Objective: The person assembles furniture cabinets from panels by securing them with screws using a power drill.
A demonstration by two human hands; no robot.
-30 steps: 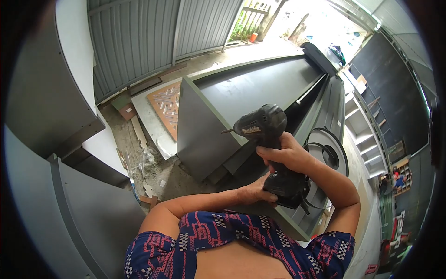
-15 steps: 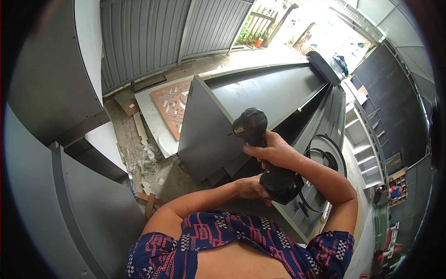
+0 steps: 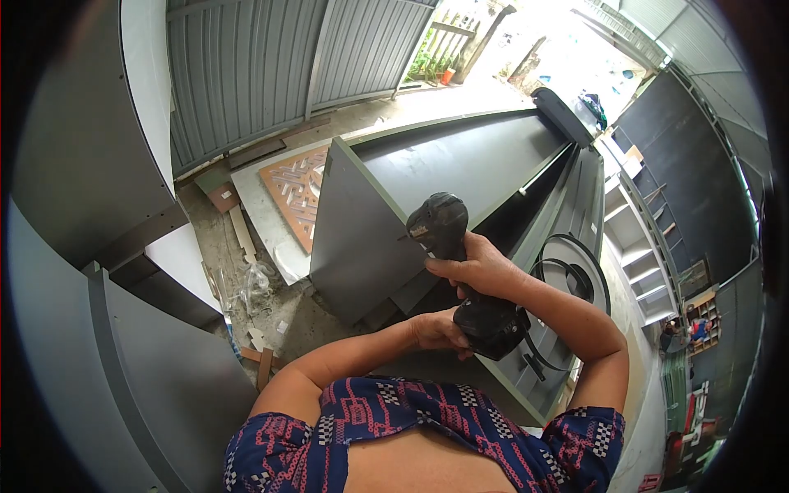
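Observation:
A black cordless drill [image 3: 444, 226] is held up in front of my chest, its bit pointing left. My right hand [image 3: 486, 267] is wrapped round the upper part of its handle, with the thumb along the side. Lower down, my left hand [image 3: 438, 330] grips the drill's battery base [image 3: 493, 327], its fingers partly hidden behind it. Beyond the drill lies a long grey cabinet carcass [image 3: 362, 238] with its open side showing. The drill bit appears apart from the cabinet's end panel, though the depth is hard to judge.
Coiled black edging strip [image 3: 604, 283] lies on grey panels at right. Tall grey panels [image 3: 177, 361] stand close on my left. A patterned brown board [image 3: 288, 193], clear plastic [image 3: 256, 283] and wood scraps [image 3: 265, 366] lie on the floor. White shelving [image 3: 637, 255] stands farther right.
The view has shifted slightly, so the surroundings sit a little more to the left and the cabinet a little higher. Both hands keep the same hold on the drill.

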